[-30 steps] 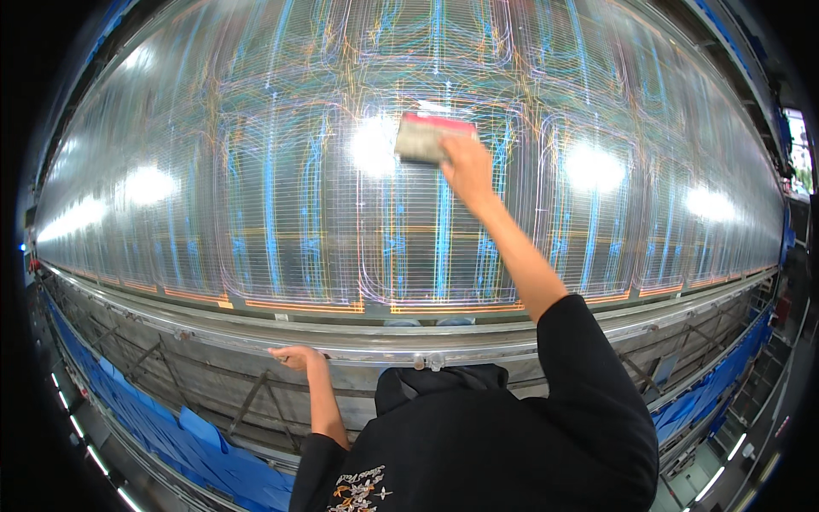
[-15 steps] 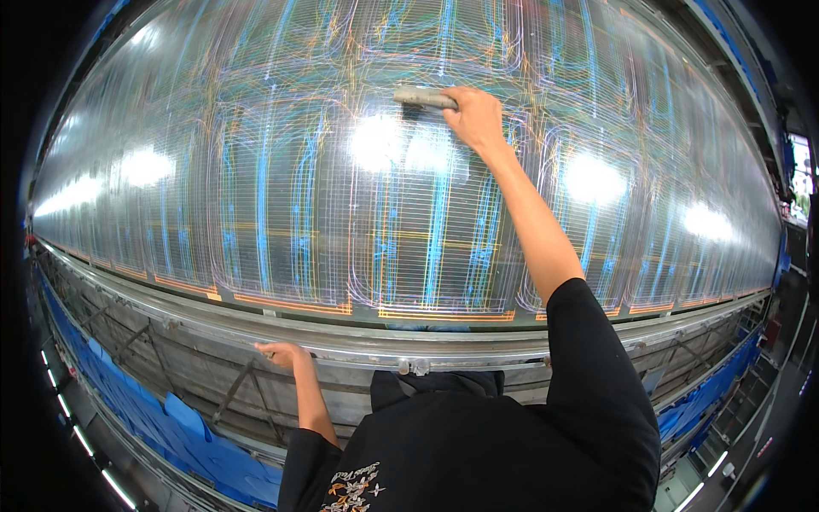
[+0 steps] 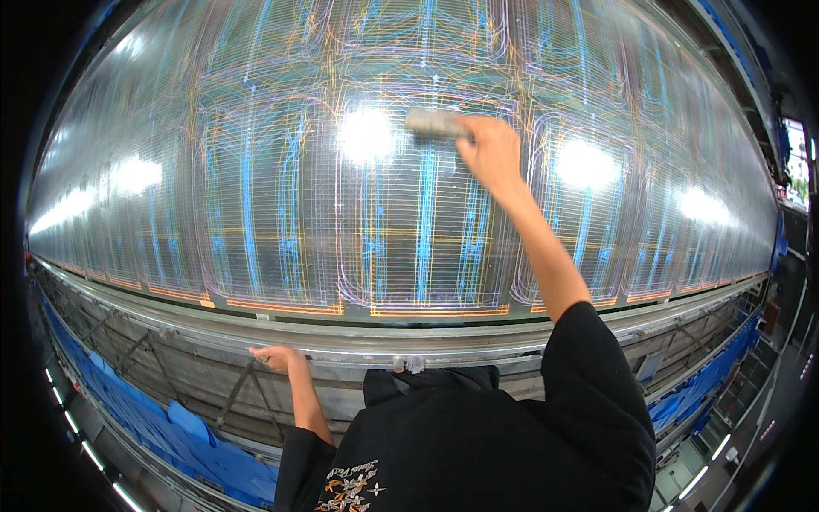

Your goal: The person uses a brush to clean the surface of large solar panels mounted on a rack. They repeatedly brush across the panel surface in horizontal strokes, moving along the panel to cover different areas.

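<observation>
A brush (image 3: pixel 431 123) with a pale, tan-grey block and a dark underside lies across the big lined panel (image 3: pixel 324 256). My right hand (image 3: pixel 493 152) is closed around its right end, with the arm stretched far out over the panel; motion blurs the brush a little. The panel is glossy and dark, covered in dense thin blue, orange, yellow and violet lines. At the near edge, my left hand (image 3: pixel 275 358) rests by the metal rail (image 3: pixel 324 343), left of my body. Its index finger points out to the left, and nothing shows clearly in it; its other fingers are partly hidden.
The rail runs along the panel's whole near side, with a small clamp-like fitting (image 3: pixel 409 364) in front of my chest. Below it are metal struts (image 3: pixel 235 392) and blue sheeting (image 3: pixel 171 427) at left, with more blue sheeting (image 3: pixel 708 397) at right. Bright lamp reflections (image 3: pixel 367 135) glare on the panel.
My right hand has drawn the brush a short way toward me across the panel. The whole view has shifted slightly; my left hand stays at the rail.
</observation>
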The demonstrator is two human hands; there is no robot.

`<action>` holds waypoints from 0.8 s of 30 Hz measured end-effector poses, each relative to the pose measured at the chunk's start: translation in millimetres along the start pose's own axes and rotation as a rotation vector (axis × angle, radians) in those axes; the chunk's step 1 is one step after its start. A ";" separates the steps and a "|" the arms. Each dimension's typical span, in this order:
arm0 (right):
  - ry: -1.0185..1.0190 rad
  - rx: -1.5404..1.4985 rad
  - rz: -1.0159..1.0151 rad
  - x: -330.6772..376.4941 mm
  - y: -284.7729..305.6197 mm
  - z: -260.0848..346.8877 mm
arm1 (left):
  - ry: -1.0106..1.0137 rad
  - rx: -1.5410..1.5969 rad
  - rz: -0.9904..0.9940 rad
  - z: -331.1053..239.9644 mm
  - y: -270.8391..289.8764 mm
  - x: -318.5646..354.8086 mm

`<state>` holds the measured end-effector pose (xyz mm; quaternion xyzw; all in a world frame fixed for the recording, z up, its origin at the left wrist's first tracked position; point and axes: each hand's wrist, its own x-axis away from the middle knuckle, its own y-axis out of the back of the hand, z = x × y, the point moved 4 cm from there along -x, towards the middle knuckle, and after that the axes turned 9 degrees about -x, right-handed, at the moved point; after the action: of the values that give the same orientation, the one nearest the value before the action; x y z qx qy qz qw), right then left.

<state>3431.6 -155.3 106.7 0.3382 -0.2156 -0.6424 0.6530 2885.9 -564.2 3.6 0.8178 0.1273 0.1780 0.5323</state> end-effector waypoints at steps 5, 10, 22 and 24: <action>0.075 0.047 0.006 -37.3 -8.1 -32.0 | -0.003 0.035 0.075 4.1 -2.9 -4.5; 0.180 0.010 0.026 106.4 -27.1 9.5 | -0.058 0.026 0.040 3.3 -4.3 -10.6; -0.284 -0.044 -0.172 299.5 105.3 39.3 | -0.024 0.066 0.041 -1.4 10.8 10.7; -0.402 -0.086 -0.255 329.7 141.3 8.4 | -0.044 0.073 0.135 -1.9 12.0 23.3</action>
<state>3550.4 -489.0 163.4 0.1998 -0.2690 -0.7828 0.5244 2906.4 -558.2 19.0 0.8470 0.0665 0.1906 0.4918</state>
